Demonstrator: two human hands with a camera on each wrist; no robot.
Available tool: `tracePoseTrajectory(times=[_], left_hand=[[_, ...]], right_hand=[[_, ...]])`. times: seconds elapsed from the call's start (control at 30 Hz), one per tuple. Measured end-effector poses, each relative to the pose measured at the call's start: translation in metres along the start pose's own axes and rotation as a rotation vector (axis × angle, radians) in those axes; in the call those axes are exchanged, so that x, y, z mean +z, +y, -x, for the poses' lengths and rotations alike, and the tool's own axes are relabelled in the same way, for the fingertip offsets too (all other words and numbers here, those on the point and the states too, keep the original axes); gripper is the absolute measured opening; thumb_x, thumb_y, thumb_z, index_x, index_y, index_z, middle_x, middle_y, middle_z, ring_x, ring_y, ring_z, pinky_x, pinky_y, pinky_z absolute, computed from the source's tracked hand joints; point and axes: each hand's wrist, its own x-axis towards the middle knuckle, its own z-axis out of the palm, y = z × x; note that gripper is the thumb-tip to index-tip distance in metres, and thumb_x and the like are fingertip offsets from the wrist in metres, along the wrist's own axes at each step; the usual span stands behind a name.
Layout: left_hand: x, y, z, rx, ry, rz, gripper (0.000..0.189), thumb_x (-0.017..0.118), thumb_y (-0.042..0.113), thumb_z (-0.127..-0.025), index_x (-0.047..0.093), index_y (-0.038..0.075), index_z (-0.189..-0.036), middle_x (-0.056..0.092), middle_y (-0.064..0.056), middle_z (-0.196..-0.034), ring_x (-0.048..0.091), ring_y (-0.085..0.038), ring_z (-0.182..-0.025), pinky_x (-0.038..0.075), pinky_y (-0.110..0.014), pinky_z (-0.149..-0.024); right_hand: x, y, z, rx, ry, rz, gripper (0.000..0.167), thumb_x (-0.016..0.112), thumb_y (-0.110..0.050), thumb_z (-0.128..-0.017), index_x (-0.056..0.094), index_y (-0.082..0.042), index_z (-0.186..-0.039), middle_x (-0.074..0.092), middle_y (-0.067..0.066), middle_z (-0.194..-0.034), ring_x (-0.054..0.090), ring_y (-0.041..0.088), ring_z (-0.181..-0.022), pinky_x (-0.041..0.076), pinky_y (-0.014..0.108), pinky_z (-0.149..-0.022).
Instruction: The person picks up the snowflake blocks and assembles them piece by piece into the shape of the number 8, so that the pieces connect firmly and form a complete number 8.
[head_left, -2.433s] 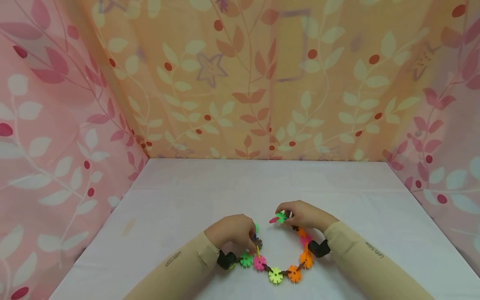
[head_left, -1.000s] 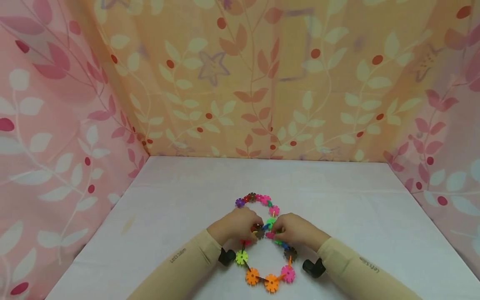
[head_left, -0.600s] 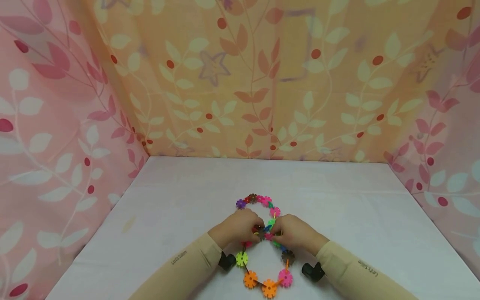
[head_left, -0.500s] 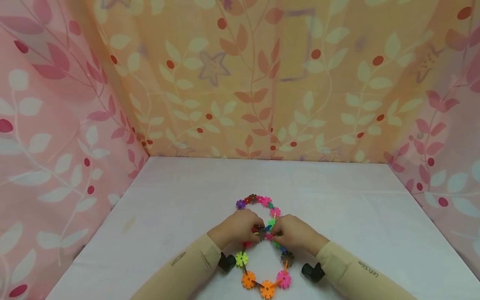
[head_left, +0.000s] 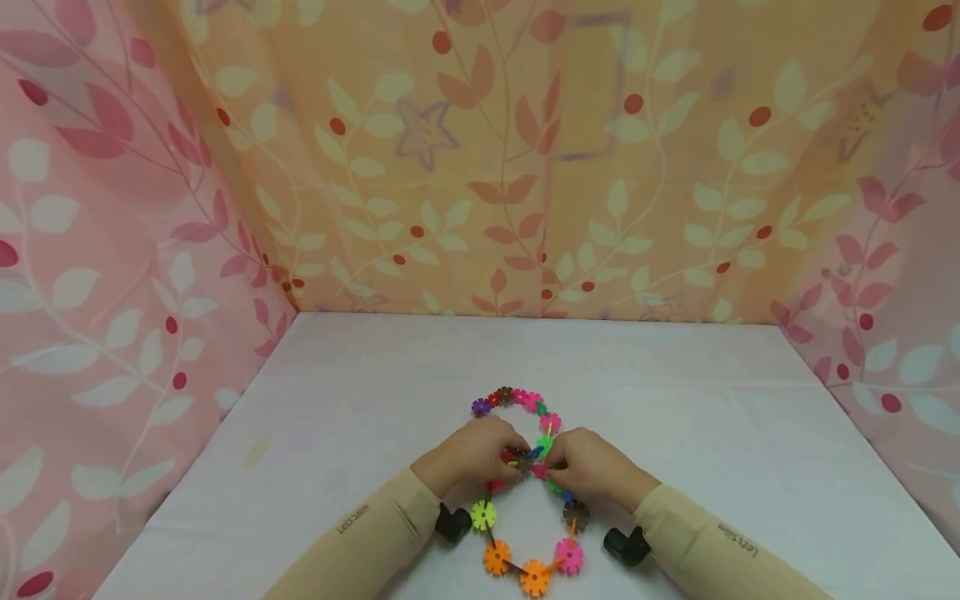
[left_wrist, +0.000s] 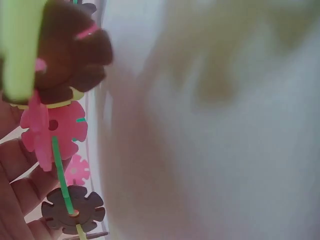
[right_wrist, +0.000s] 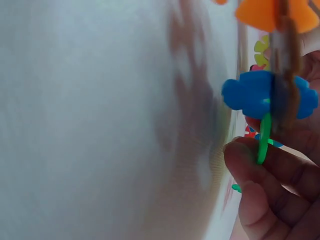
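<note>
A chain of slotted plastic snowflake discs, with an orange disc (head_left: 535, 577) nearest me, makes a lower loop between my wrists and an upper loop beyond my hands. My left hand (head_left: 480, 450) pinches the chain by a brown disc (head_left: 523, 467). Facing it, my right hand (head_left: 596, 462) pinches the chain by a pink disc (head_left: 539, 472), and the two discs sit edge to edge. In the right wrist view a green disc (right_wrist: 263, 142) stands at my fingertips, slotted into a blue disc (right_wrist: 245, 94). My fingers hide part of the chain.
The chain's far arc holds a purple disc (head_left: 481, 407) at its left. Everything lies on a white-covered table (head_left: 375, 358). Leaf-patterned cloth (head_left: 495, 167) hangs behind it and along both sides. A black wrist camera (head_left: 627, 546) sits beside the lower loop.
Since the earliest frame my hands have come together, the right one moving nearer me and the left slightly right. The far arc has come into view. Over the last half second they barely move.
</note>
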Motion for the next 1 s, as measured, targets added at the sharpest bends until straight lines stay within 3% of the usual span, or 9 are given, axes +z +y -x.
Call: tracePoseTrajectory(times=[0.43,0.77,1.0], left_hand=[[0.0024,0.0005,-0.0018,-0.016,-0.022,0.019,0.032,0.076,0.03,-0.075,0.07,0.023,-0.105,0.063,0.014,-0.096,0.052,-0.001,-0.084,0.045,-0.019,-0.077],[0.0025,-0.0003,-0.0032,-0.023,-0.012,0.036,0.034,0.075,0.028,-0.075,0.069,0.021,-0.108,0.063,0.012,-0.098,0.053,-0.002,-0.087,0.046,-0.02,-0.078],[0.0003,0.001,-0.0027,-0.032,-0.014,0.056,0.033,0.075,0.027,-0.076,0.069,0.02,-0.107,0.064,0.011,-0.098,0.052,-0.002,-0.084,0.045,-0.018,-0.075]], right_hand=[[0.0007,-0.0034,0.0026,-0.031,0.083,0.103,0.013,0.067,-0.018,-0.08,0.073,-0.018,-0.069,0.055,-0.016,-0.068,0.046,-0.001,-0.062,0.043,0.021,-0.06],[-0.0024,-0.005,0.0019,-0.007,0.051,0.109,0.011,0.067,-0.019,-0.08,0.073,-0.017,-0.07,0.056,-0.016,-0.067,0.046,0.001,-0.062,0.041,0.02,-0.058],[0.0,-0.0044,0.0043,-0.026,0.077,0.099,0.009,0.067,-0.017,-0.08,0.075,-0.015,-0.076,0.055,-0.015,-0.071,0.046,-0.001,-0.063,0.042,0.02,-0.059]])
